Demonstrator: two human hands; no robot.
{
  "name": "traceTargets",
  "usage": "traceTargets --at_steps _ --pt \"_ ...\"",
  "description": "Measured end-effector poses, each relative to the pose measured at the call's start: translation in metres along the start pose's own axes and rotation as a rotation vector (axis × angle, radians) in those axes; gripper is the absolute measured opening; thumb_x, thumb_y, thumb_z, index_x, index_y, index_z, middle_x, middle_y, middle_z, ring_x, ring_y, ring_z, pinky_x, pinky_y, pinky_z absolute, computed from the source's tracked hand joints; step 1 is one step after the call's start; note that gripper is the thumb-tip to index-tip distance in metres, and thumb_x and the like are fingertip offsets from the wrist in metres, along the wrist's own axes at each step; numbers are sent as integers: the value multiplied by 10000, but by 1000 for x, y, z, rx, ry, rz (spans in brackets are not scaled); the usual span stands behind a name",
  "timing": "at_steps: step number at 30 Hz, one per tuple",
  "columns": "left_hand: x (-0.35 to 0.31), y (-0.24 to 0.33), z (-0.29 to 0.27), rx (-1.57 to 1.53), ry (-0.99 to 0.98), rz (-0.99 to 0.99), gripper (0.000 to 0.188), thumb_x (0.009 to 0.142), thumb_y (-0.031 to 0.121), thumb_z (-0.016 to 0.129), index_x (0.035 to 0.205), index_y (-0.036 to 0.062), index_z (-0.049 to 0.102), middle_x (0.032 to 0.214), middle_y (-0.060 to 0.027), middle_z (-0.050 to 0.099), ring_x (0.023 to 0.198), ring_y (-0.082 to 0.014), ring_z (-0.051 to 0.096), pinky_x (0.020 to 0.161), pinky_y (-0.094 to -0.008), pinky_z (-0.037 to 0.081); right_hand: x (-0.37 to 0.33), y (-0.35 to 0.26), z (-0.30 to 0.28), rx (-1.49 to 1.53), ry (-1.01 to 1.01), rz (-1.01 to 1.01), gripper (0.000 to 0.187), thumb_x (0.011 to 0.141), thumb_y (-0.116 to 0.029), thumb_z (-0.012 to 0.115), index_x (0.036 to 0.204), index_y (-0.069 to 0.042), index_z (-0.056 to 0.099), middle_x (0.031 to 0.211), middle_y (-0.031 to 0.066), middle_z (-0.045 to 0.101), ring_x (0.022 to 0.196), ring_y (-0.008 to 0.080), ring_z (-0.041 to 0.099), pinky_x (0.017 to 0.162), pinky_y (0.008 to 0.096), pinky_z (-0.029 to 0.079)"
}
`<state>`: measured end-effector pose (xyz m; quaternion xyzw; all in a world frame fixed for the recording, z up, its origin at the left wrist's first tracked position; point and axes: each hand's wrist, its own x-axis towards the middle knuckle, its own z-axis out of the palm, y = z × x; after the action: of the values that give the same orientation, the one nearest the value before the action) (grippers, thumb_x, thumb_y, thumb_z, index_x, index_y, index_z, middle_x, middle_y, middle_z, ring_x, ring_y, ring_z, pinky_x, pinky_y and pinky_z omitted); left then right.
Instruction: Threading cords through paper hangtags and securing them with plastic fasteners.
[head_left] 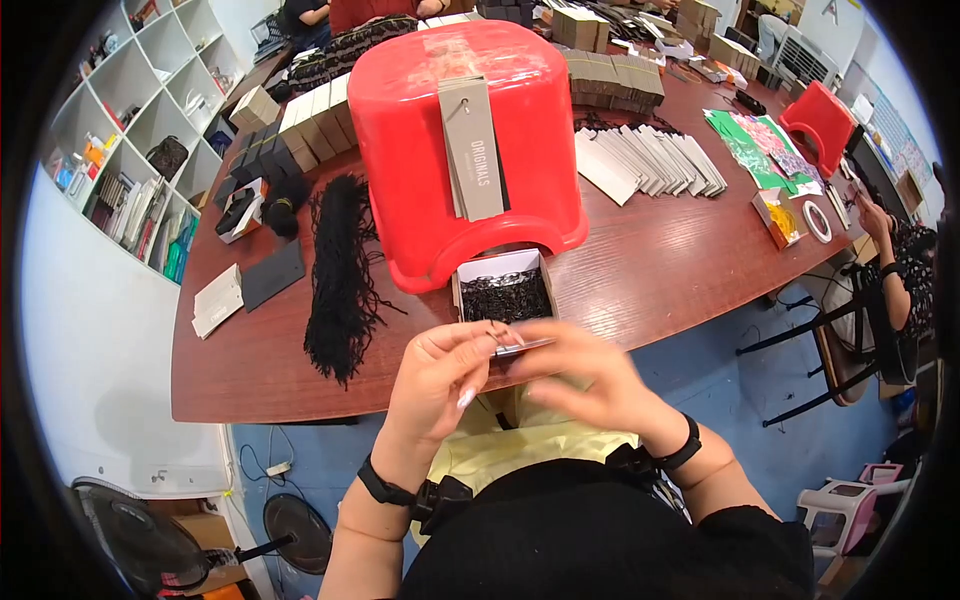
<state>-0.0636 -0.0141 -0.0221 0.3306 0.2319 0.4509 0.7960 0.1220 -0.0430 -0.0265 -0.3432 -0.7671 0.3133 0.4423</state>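
Over the table's near edge, my left hand (440, 373) is closed in a pinch on a small, thin dark piece (497, 333), too small to name. Beside it my right hand (590, 378) is blurred by motion, its fingers stretched out and the thumb apart. A thin greyish strip (522, 347) shows between the two hands; which one touches it I cannot tell. Just beyond them sits an open white box (548, 275) of small black loops (505, 296). Grey hang tags (470, 150) hang on the front of a red plastic stool (405, 130) standing on the table.
Left of the stool lies a bundle of black cords (342, 280), with grey and dark cards (272, 276) farther left. Fanned grey tags (655, 163) lie to the right. Stacked tags (615, 80) line the back. A co-worker's hand (876, 218) shows at the far right.
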Motion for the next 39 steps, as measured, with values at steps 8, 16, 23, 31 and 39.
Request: traceTargets --at_steps 8,16,23,31,39 --pt "-5 6 21 255 -67 -35 127 779 32 551 837 -71 599 864 -178 601 405 -38 403 379 -132 308 28 -4 -11 412 112 227 132 748 -60 615 870 -20 643 845 44 556 774 104 521 686 220 413" --pt "-6 2 16 92 -74 106 138 823 17 514 938 -33 571 882 -136 617 470 -65 471 418 -156 366 22 -4 -4 525 206 192 133 731 -35 631 861 -31 662 780 38 560 746 101 524 667 219 420" --pt "-5 -1 16 111 -9 55 123 803 31 558 917 -5 587 818 -116 616 510 -76 494 428 -162 370 23 -6 -8 491 152 184 162 712 -32 650 872 -41 667 787 38 565 736 101 525 645 213 420" --pt "0 -3 24 221 -13 3 111 796 18 555 896 -21 584 702 -83 594 478 -61 466 406 -164 322 20 -5 -8 313 239 65 72 747 -38 619 809 -6 632 776 44 555 685 96 530 583 213 423" --pt "-3 -11 26 1007 237 414 118 766 -3 568 861 -29 632 542 -24 477 433 -61 409 391 -211 294 18 -5 2 1063 203 449 100 874 -120 479 867 -20 489 675 33 573 447 33 413 420 154 334"
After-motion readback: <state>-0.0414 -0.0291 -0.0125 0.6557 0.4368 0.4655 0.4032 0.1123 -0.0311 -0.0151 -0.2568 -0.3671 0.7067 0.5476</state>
